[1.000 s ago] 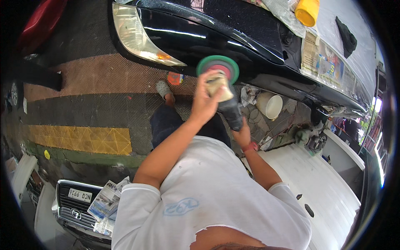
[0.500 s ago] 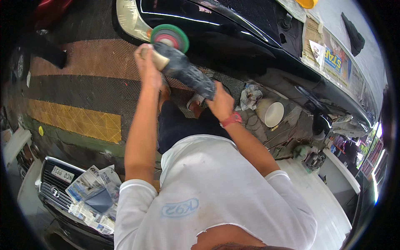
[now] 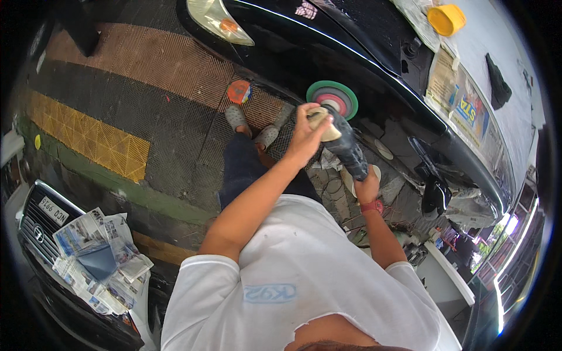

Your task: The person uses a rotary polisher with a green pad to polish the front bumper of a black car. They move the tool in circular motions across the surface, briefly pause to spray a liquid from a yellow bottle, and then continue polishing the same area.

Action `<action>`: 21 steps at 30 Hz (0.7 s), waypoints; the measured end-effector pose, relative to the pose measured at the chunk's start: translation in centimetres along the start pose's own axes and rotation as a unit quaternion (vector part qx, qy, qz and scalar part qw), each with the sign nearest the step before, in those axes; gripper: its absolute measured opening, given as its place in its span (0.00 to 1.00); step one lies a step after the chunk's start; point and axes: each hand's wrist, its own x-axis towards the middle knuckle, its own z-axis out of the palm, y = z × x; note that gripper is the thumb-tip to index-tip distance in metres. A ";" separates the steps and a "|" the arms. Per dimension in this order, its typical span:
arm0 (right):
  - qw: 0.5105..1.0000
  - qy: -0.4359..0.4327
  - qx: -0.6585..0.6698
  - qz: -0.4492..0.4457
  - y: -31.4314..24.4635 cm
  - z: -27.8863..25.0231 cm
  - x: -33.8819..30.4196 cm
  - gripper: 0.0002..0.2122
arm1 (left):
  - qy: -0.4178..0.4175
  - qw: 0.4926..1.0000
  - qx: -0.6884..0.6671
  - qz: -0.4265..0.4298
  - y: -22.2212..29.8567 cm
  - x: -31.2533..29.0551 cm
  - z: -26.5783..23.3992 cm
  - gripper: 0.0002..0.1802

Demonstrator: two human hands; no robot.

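A dark, dust-smeared car polisher (image 3: 349, 153) is held in both my hands. Its round pad (image 3: 332, 98), green-edged with a pink middle, lies against the side of a black car (image 3: 287, 58). My left hand (image 3: 309, 133) is closed around the cream front grip near the pad. The rear of the body is gripped by my right hand (image 3: 367, 186), with a red band at the wrist. Past the pad to the left is the car's headlight (image 3: 219, 22). The polisher covers part of the pad and fender.
Newspaper (image 3: 468, 111), a yellow tub (image 3: 446, 20) and a black cloth (image 3: 497, 82) lie on the car's front and glass. The side mirror (image 3: 434, 196) juts out at right. An orange disc (image 3: 239, 92) is on the floor mats by my feet. Another car (image 3: 52, 234) stands behind me.
The polisher and both my hands have moved right along the car's side, from beside the headlight to the fender. My view has shifted, showing more floor and both my feet.
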 end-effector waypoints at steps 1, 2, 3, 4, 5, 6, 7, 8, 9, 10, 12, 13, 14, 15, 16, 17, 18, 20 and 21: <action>1.000 0.002 0.001 -0.024 -1.1 1.2 1.1 0.23 | 0.033 0.999 -0.007 0.015 0.4 0.6 -1.3 0.27; 0.999 0.002 0.002 -0.047 -2.6 2.5 2.0 0.23 | 0.060 0.998 0.005 0.030 0.9 1.3 -2.9 0.26; 0.997 0.027 -0.002 -0.076 -3.6 4.3 2.9 0.24 | 0.085 0.995 0.017 0.043 1.7 2.2 -4.8 0.25; 0.993 0.053 -0.006 -0.105 -4.9 6.2 3.8 0.26 | 0.099 0.994 0.033 0.040 2.9 3.1 -6.7 0.25; 0.996 0.016 -0.022 -0.084 -8.2 6.6 5.0 0.26 | 0.125 0.991 0.001 0.057 4.6 3.7 -8.0 0.24; 0.997 -0.018 -0.038 -0.064 -12.3 6.1 6.2 0.26 | 0.137 0.984 0.038 0.108 5.2 5.2 -10.4 0.24; 0.997 -0.030 -0.025 -0.073 -15.4 6.3 7.2 0.26 | 0.177 0.975 0.048 0.127 5.5 7.1 -12.9 0.24; 0.996 -0.039 -0.011 -0.074 -17.9 6.7 8.2 0.26 | 0.184 0.978 0.008 0.094 7.7 7.9 -13.8 0.25; 0.995 -0.040 -0.014 -0.087 -20.4 7.0 9.1 0.25 | 0.215 0.972 0.011 0.095 9.8 8.6 -14.3 0.26; 0.994 -0.046 -0.017 -0.102 -22.2 7.2 9.5 0.24 | 0.223 0.971 0.003 0.088 11.0 9.6 -16.0 0.27; 0.988 -0.049 -0.004 -0.146 -24.1 7.5 10.4 0.25 | 0.238 0.960 0.008 0.147 11.8 10.8 -18.5 0.27; 0.985 -0.050 0.003 -0.168 -24.1 7.4 10.7 0.25 | 0.234 0.964 0.005 0.127 11.5 10.7 -19.5 0.27; 0.986 -0.061 -0.006 -0.158 -23.4 7.1 10.2 0.24 | 0.234 0.967 0.000 0.105 11.3 10.2 -19.7 0.27; 0.986 -0.067 -0.013 -0.153 -22.4 6.8 9.9 0.23 | 0.225 0.969 0.002 0.098 10.1 10.0 -19.5 0.27; 0.986 -0.073 -0.021 -0.149 -21.0 6.7 9.5 0.22 | 0.218 0.972 0.004 0.092 8.3 9.7 -18.8 0.28; 0.988 -0.075 -0.043 -0.130 -18.1 7.1 8.7 0.23 | 0.198 0.978 0.009 0.065 6.3 9.1 -17.6 0.28; 0.990 -0.058 -0.048 -0.119 -15.5 6.4 7.7 0.24 | 0.188 0.979 0.042 0.059 3.4 8.6 -17.0 0.28; 0.991 -0.018 -0.063 -0.115 -8.7 5.3 5.8 0.25 | 0.153 0.988 -0.018 0.026 0.5 5.5 -11.5 0.27; 0.989 0.002 -0.074 -0.128 -5.6 4.4 4.7 0.26 | 0.136 0.991 -0.013 0.015 -1.5 4.3 -9.8 0.27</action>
